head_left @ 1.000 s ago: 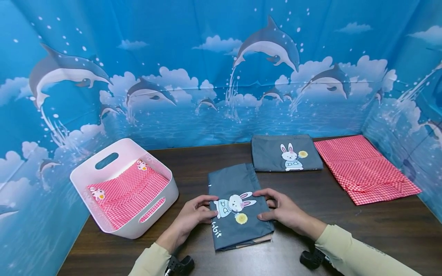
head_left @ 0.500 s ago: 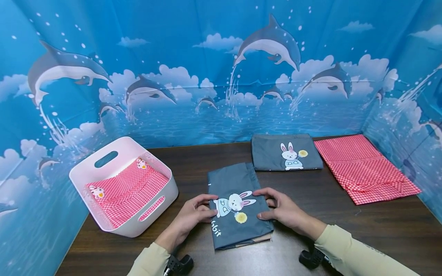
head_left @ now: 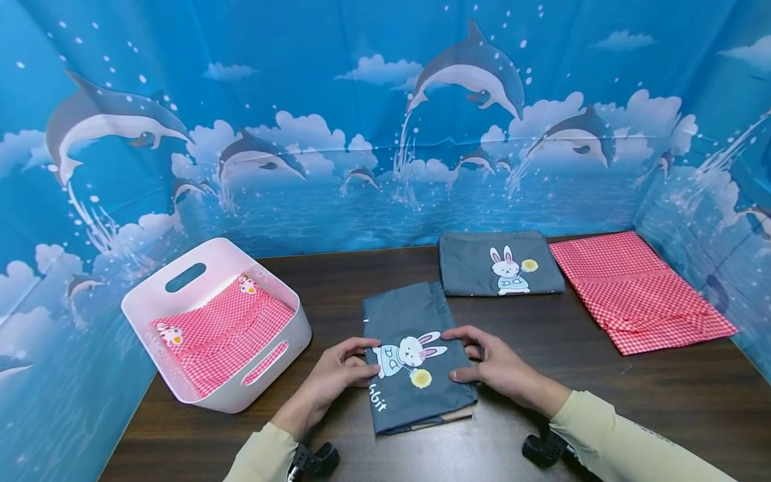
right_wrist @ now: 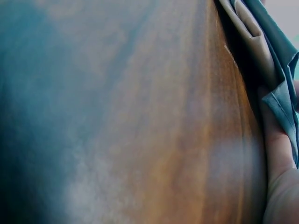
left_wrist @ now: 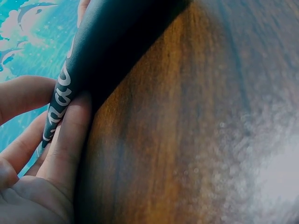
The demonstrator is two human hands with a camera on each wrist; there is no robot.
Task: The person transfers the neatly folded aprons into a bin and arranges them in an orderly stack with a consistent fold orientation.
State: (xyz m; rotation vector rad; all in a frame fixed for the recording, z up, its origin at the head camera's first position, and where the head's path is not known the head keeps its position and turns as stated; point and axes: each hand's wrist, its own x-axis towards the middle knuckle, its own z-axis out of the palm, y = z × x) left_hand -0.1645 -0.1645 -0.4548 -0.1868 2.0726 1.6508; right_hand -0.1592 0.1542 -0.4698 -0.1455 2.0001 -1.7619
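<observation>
A folded dark grey cloth (head_left: 409,398) with a rabbit print and white lettering lies in front of me in the head view. At its left edge, my left hand (head_left: 337,371) pinches it between thumb and fingers. My right hand (head_left: 496,368) holds the right edge the same way. In the left wrist view, fingers of the left hand (left_wrist: 44,154) lie on both sides of the lettered edge. Layered folds of the cloth (right_wrist: 275,88), with a beige layer inside, show in the right wrist view beside part of the right hand (right_wrist: 282,186).
On the left stands a white-pink bin (head_left: 241,395) holding a red checked cloth (head_left: 225,335). Behind my right hand lies a second folded grey rabbit cloth (head_left: 470,268). Next to it, a red checked cloth (head_left: 638,291) lies flat on the dark wooden table (head_left: 674,415). A dolphin-print curtain (head_left: 337,87) hangs behind.
Both hands keep their hold on the grey cloth, which stays in place. Only the head view shifts very slightly.
</observation>
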